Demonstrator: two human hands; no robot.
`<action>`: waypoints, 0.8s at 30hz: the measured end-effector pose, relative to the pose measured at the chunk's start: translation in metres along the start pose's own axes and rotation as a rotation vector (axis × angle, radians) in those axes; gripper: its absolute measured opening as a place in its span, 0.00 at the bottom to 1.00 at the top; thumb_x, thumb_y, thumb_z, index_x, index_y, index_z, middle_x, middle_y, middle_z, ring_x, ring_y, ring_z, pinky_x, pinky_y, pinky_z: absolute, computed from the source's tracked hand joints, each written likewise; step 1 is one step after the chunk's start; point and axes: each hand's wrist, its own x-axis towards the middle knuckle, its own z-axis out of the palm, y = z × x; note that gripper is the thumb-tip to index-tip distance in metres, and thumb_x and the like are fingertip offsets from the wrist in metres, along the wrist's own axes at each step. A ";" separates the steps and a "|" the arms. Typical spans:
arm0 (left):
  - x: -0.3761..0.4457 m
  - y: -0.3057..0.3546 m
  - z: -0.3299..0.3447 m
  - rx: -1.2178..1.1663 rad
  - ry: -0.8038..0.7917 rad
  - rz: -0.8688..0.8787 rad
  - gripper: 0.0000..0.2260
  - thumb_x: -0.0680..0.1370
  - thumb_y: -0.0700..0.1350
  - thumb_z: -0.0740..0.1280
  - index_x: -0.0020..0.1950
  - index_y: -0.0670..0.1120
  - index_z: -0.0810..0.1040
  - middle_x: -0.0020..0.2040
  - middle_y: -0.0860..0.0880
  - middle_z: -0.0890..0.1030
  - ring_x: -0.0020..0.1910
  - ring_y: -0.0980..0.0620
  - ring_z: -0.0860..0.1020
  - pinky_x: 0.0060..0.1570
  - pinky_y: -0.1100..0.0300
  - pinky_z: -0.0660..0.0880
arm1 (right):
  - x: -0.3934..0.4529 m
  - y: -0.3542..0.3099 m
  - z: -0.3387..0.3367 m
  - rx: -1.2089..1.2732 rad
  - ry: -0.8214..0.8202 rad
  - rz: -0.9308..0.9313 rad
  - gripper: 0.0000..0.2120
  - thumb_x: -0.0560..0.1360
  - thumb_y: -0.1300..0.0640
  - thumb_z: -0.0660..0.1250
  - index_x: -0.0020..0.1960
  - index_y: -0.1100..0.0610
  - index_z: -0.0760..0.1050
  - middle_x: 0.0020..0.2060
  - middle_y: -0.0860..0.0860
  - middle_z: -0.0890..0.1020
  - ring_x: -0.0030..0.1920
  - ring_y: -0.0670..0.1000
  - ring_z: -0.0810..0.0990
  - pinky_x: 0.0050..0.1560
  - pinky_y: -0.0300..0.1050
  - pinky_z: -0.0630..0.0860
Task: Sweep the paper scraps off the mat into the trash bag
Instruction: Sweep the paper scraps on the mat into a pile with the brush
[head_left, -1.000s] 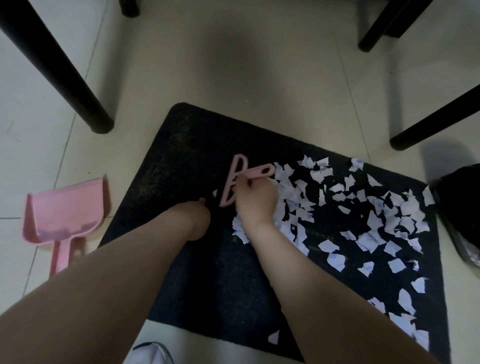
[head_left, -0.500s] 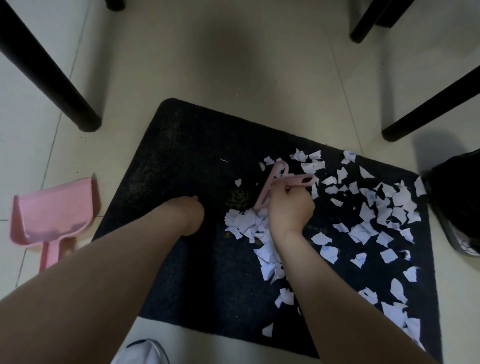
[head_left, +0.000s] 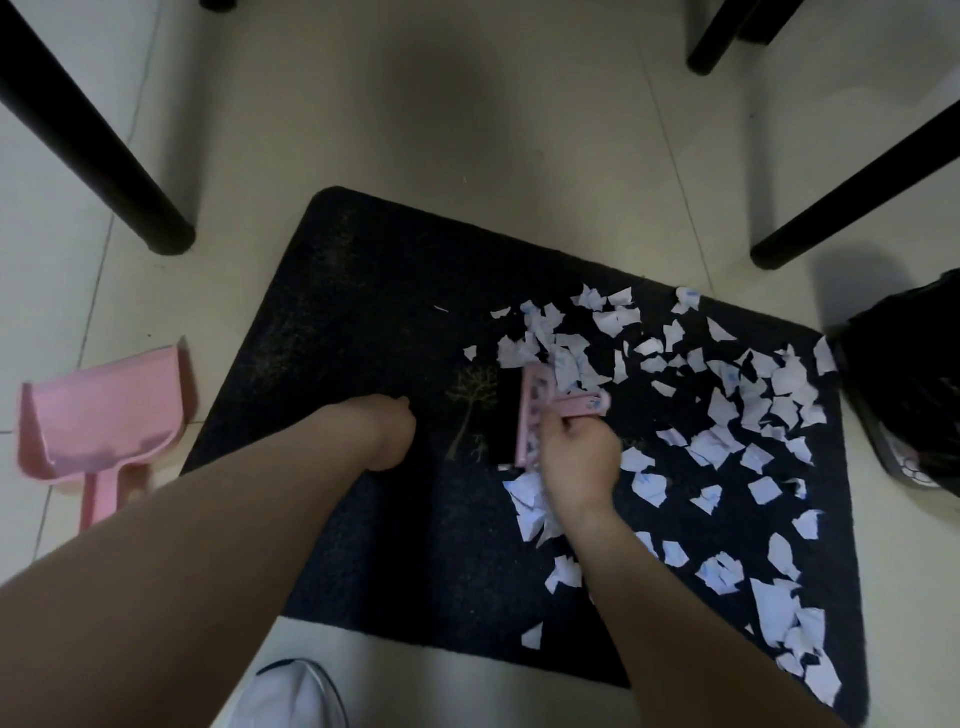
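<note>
Head view: right hand (head_left: 579, 460) clenched around pink brush (head_left: 535, 415); left hand (head_left: 387, 434) fisted on mat (head_left: 363, 291); paper scraps (head_left: 727, 415) right half, near trash bag (head_left: 904, 374); sweep rightward, bristles flat.

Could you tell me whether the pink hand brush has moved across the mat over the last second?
Yes. The pink hand brush, gripped by the right hand, has travelled rightward across the mat, toward the trash bag.
</note>
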 end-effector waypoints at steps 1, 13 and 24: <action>0.000 0.001 0.000 0.002 -0.001 0.000 0.24 0.81 0.37 0.54 0.78 0.38 0.54 0.78 0.40 0.51 0.75 0.41 0.60 0.73 0.54 0.62 | 0.004 0.001 -0.008 0.004 0.039 -0.004 0.24 0.78 0.55 0.64 0.24 0.56 0.65 0.21 0.49 0.68 0.22 0.48 0.65 0.26 0.40 0.60; 0.014 0.002 0.004 0.017 -0.032 -0.017 0.21 0.81 0.39 0.57 0.75 0.41 0.64 0.75 0.41 0.64 0.70 0.44 0.68 0.69 0.54 0.68 | -0.012 -0.003 0.022 0.105 -0.220 0.032 0.18 0.78 0.55 0.64 0.34 0.65 0.74 0.31 0.61 0.77 0.31 0.52 0.72 0.31 0.43 0.67; 0.018 -0.001 -0.015 -0.126 0.114 -0.035 0.15 0.80 0.38 0.58 0.66 0.40 0.74 0.63 0.42 0.75 0.61 0.46 0.75 0.62 0.57 0.74 | 0.021 -0.047 -0.002 0.192 -0.044 -0.101 0.20 0.78 0.57 0.62 0.27 0.55 0.69 0.24 0.49 0.72 0.24 0.47 0.68 0.28 0.39 0.63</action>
